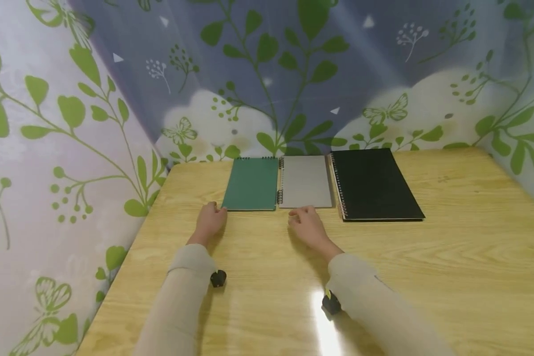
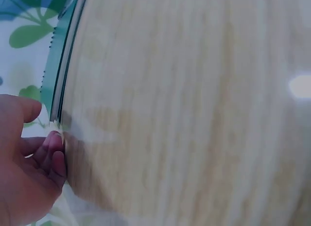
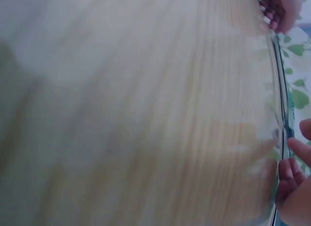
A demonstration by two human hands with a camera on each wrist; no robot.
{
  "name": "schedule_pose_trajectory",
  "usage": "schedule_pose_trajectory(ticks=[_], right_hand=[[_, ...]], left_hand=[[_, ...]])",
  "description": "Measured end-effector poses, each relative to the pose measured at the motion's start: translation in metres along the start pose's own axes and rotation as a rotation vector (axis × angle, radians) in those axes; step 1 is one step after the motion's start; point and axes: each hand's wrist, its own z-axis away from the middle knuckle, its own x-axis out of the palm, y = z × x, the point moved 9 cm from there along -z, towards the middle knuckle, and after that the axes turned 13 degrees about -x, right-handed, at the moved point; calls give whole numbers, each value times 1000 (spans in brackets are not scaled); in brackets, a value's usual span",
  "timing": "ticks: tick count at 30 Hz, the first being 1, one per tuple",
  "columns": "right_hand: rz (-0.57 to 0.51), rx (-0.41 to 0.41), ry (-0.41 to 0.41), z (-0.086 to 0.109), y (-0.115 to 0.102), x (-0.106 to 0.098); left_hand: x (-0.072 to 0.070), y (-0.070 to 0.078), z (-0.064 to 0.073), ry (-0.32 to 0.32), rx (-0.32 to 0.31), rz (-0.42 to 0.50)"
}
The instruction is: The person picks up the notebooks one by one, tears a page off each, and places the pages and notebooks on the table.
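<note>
With loosely curled, empty fingers the left hand (image 1: 210,219) and right hand (image 1: 306,223) are touching the green notebook (image 1: 251,184) and grey notebook (image 1: 305,181) lying mid-surface, likely risking sliding them askew.

A black spiral notebook (image 1: 376,184) lies on the wooden table (image 1: 471,257), backed by curtains (image 1: 293,74) printed with green leaves and butterflies.
</note>
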Motion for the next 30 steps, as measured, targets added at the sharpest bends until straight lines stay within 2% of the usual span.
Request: schedule_pose_trajectory(ticks=[4, 12, 18, 24, 26, 30], right_hand=[[76, 16, 22, -8, -6, 6], [75, 27, -51, -18, -14, 17], [41, 56, -100, -24, -19, 26], [46, 121, -58, -25, -25, 29], [5, 165, -38, -26, -27, 30], [-161, 280, -15, -33, -20, 39]], left_hand=[[4, 1, -2, 1, -20, -18], [12, 5, 1, 46, -44, -192], [9, 3, 1, 85, -106, -161], [5, 9, 5, 93, -152, -131], [3, 12, 8, 91, -173, -127], [0, 18, 12, 67, -222, -88]])
